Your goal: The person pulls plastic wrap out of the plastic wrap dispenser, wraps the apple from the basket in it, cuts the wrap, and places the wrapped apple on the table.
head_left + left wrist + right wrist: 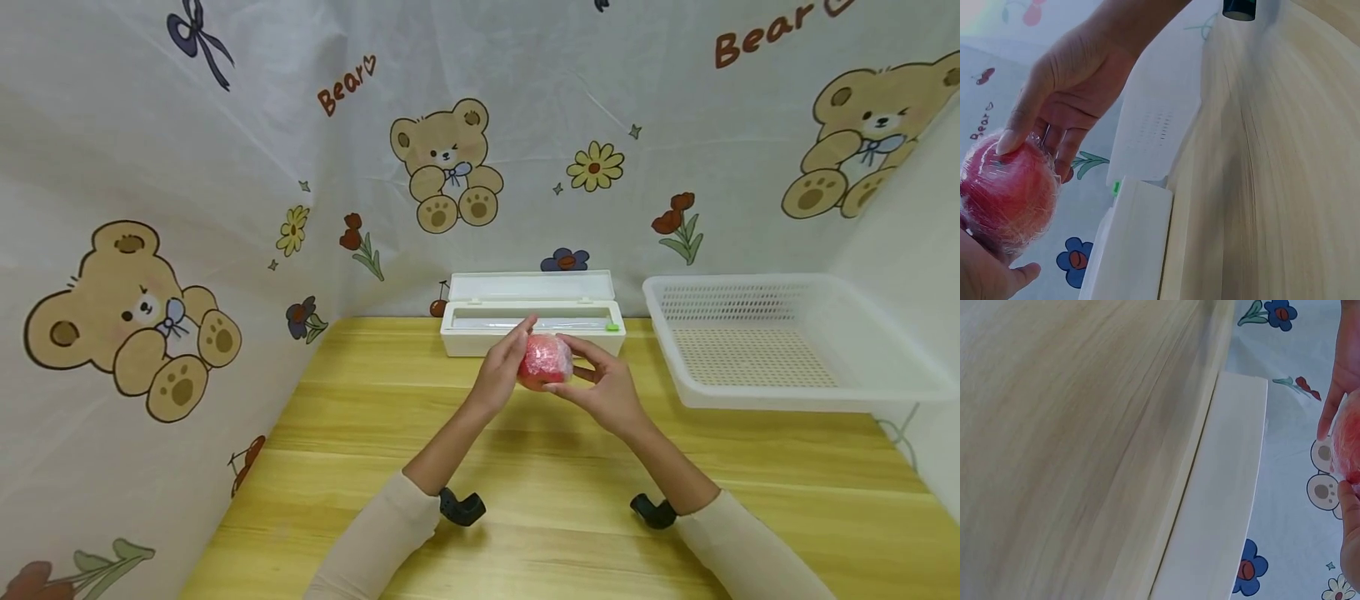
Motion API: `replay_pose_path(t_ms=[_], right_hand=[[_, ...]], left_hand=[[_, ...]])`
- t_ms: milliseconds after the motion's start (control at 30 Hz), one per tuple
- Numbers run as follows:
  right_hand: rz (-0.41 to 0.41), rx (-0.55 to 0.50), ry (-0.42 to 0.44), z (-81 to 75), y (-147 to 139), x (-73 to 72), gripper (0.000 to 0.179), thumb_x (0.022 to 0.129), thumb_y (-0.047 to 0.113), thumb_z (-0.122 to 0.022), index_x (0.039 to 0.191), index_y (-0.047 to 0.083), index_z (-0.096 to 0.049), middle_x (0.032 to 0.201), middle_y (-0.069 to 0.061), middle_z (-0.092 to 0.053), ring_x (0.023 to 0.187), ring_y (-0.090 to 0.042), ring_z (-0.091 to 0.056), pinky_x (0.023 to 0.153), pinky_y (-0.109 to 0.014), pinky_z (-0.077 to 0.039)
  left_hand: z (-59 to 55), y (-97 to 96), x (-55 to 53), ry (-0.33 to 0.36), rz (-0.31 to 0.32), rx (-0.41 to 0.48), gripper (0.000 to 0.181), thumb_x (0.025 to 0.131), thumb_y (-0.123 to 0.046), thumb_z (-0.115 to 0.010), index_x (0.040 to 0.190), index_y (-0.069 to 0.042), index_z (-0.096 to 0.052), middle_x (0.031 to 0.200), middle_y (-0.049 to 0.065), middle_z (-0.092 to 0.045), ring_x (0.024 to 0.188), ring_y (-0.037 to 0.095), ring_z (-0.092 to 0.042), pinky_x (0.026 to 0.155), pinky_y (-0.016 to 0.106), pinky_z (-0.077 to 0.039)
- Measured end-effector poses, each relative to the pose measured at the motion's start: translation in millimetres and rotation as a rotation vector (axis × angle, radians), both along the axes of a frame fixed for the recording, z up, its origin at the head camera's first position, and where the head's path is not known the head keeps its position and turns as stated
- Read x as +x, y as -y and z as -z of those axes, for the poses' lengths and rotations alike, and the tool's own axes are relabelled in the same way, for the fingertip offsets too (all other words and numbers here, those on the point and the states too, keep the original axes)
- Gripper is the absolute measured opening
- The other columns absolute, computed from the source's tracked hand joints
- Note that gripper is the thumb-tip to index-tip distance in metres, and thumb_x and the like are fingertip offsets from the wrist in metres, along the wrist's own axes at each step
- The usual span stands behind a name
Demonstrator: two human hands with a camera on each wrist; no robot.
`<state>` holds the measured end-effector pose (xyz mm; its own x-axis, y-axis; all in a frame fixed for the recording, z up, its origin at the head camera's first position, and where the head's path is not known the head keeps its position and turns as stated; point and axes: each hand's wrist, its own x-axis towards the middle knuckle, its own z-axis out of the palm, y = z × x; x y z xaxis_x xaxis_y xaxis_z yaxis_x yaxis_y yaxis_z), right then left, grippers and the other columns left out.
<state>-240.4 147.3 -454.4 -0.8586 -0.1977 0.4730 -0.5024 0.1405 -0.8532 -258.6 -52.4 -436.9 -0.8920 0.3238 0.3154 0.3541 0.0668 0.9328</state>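
Observation:
Between the two hands is a red apple (545,362) wrapped in clear cling film, held up above the table. My left hand (501,367) lays its straight fingers and palm along the apple's left side. From the right, my right hand (609,390) grips it with thumb in front and fingers behind. The left wrist view gives the apple (1009,194) closely, its film crinkled, the right thumb (1015,128) pressing near its top. Only part of the apple (1349,440) shows at the right wrist view's edge.
Behind the hands stands a white cling film box (532,340), its lid raised, a roll inside and a green slider (612,327) on its edge. A white plastic basket (795,396) sits at the right. Bear-printed cloth (517,217) lines the back of the wooden table (360,450).

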Motion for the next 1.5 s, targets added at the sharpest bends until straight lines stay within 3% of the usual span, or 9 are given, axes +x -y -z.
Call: replay_pose_path(t_ms=[167, 400, 533, 633, 733, 967, 1100, 1267, 1500], right_hand=[[-0.002, 0.003, -0.02, -0.8, 0, 0.4, 0.068, 0.078, -0.001, -0.086, 0.14, 0.007, -0.06, 0.141, -0.01, -0.059, 0.124, -0.03, -0.058, 0.091, -0.023, -0.055], [-0.008, 0.0, -0.006, 4.3, 0, -1.5, 0.068, 0.078, -0.001, -0.087, 0.139, 0.006, -0.06, 0.14, -0.009, -0.06, 0.124, -0.031, -0.058, 0.09, -0.025, -0.055], [-0.008, 0.002, 0.012, 7.5, 1, -0.8, 0.068, 0.078, 0.001, -0.087, 0.14, 0.007, -0.06, 0.14, -0.009, -0.06, 0.125, -0.03, -0.058, 0.091, -0.027, -0.055], [0.008, 0.01, 0.019, 7.7, 0, -0.6, 0.068, 0.079, 0.003, -0.087, 0.141, 0.008, -0.059, 0.14, -0.009, -0.06, 0.125, -0.029, -0.058, 0.091, -0.027, -0.055], [0.021, 0.011, 0.029, 6.6, -1, -0.4, 0.068, 0.08, 0.004, -0.087, 0.141, 0.008, -0.059, 0.141, -0.009, -0.059, 0.125, -0.03, -0.057, 0.09, -0.025, -0.055], [0.005, -0.009, 0.031, 3.0, -1, -1.6, 0.068, 0.079, 0.001, -0.086, 0.142, 0.004, -0.058, 0.143, -0.011, -0.058, 0.125, -0.032, -0.057, 0.09, -0.025, -0.055], [0.01, -0.007, 0.043, 0.6, 1, -0.7, 0.067, 0.079, -0.004, -0.084, 0.141, 0.0, -0.058, 0.142, -0.015, -0.057, 0.125, -0.036, -0.056, 0.09, -0.025, -0.055], [0.003, 0.014, 0.061, -16.1, 7, 12.3, 0.066, 0.081, -0.003, -0.083, 0.141, -0.006, -0.055, 0.141, -0.022, -0.056, 0.125, -0.038, -0.055, 0.092, -0.028, -0.055], [0.01, 0.015, 0.062, -26.2, 10, 20.9, 0.069, 0.081, -0.002, -0.084, 0.142, -0.005, -0.053, 0.14, -0.021, -0.057, 0.124, -0.036, -0.057, 0.092, -0.028, -0.055]], left_hand=[[0.9, 1.1, 0.9, -0.029, 0.004, -0.037, 0.047, 0.112, -0.029, -0.038, 0.157, -0.016, -0.039, 0.161, 0.006, -0.037, 0.143, 0.031, -0.042, 0.113, 0.045, -0.04], [3.1, 2.7, -0.1, -0.055, -0.011, -0.066, 0.048, 0.112, -0.033, -0.037, 0.157, -0.018, -0.04, 0.159, 0.003, -0.041, 0.142, 0.023, -0.044, 0.113, 0.041, -0.041], [6.6, 6.3, -0.3, -0.177, -0.073, -0.062, 0.044, 0.11, -0.029, -0.046, 0.153, -0.019, -0.047, 0.157, -0.003, -0.044, 0.146, 0.015, -0.038, 0.117, 0.041, -0.036], [7.8, 8.9, 0.0, -0.275, -0.079, -0.046, 0.042, 0.105, -0.017, -0.059, 0.146, -0.013, -0.056, 0.152, 0.0, -0.052, 0.142, 0.015, -0.044, 0.114, 0.039, -0.039], [6.9, 9.7, 2.1, -0.31, -0.067, -0.031, 0.04, 0.098, -0.006, -0.067, 0.138, -0.004, -0.062, 0.144, 0.007, -0.059, 0.137, 0.021, -0.051, 0.11, 0.037, -0.044], [-9.8, 10.8, 15.7, -0.293, -0.053, -0.004, 0.036, 0.096, 0.0, -0.067, 0.131, 0.006, -0.064, 0.138, 0.018, -0.061, 0.134, 0.028, -0.054, 0.108, 0.034, -0.045], [-13.9, 14.8, 18.3, -0.283, -0.033, 0.009, 0.039, 0.096, -0.001, -0.067, 0.134, 0.007, -0.061, 0.139, 0.02, -0.059, 0.133, 0.029, -0.055, 0.108, 0.04, -0.046], [-5.3, 23.9, 13.4, -0.169, 0.0, 0.085, 0.049, 0.096, 0.001, -0.067, 0.143, 0.007, -0.053, 0.147, 0.021, -0.053, 0.136, 0.037, -0.05, 0.104, 0.049, -0.049], [2.4, 27.9, 10.2, -0.009, 0.049, 0.068, 0.05, 0.098, -0.005, -0.068, 0.145, 0.0, -0.053, 0.149, 0.014, -0.053, 0.134, 0.032, -0.053, 0.097, 0.034, -0.054]])
